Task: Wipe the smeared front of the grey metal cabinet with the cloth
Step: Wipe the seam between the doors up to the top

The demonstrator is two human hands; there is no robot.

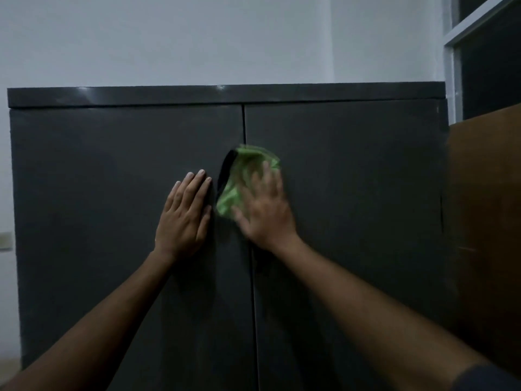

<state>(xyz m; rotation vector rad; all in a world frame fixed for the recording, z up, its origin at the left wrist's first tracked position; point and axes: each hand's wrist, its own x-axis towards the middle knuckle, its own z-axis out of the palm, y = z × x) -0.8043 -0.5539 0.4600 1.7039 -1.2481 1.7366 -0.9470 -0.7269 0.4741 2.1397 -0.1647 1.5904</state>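
Flat right hand presses green cloth on grey cabinet; flat left hand braces; unpinched cloth could slip.

A crumpled green cloth with a dark edge is pressed flat against the centre seam of the upright grey metal cabinet, whose two doors are closed.
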